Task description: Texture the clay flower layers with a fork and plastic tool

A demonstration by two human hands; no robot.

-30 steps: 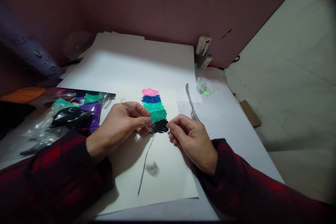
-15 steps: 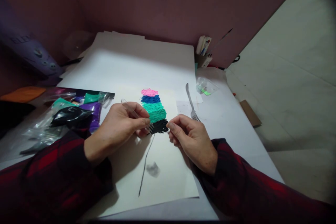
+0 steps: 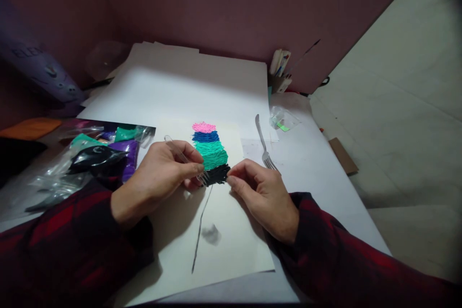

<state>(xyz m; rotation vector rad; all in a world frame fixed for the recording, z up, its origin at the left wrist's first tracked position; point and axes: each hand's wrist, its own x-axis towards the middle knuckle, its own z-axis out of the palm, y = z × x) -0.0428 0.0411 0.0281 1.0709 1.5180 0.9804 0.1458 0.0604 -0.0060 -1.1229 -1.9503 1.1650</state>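
In my left hand point(image 3: 169, 166) is a clear plastic fork point(image 3: 176, 148), its tines down at the left end of a black textured band point(image 3: 217, 174). That band is the lowest of several stacked strips that look like modelling clay, below green point(image 3: 211, 155), blue point(image 3: 205, 136) and pink point(image 3: 204, 127) ones. My right hand point(image 3: 258, 192) has thumb and forefinger pinched at the band's right edge; whether anything sits between them I cannot make out. The strips lie on a cream sheet of paper point(image 3: 238, 245) with a dark drawn line point(image 3: 198, 236) and a grey smudge point(image 3: 211, 234).
A metal fork point(image 3: 265, 147) lies to the right, near a small clear bag point(image 3: 283, 118). Bags of coloured clay point(image 3: 97, 159) crowd the left side. Large white sheets point(image 3: 202, 74) cover the back, beside a holder with pens point(image 3: 279, 70). The table's right edge drops to the floor.
The plastic fork's tines have shifted slightly left on the black band. My right hand's fingertips have moved a little left along its right edge.
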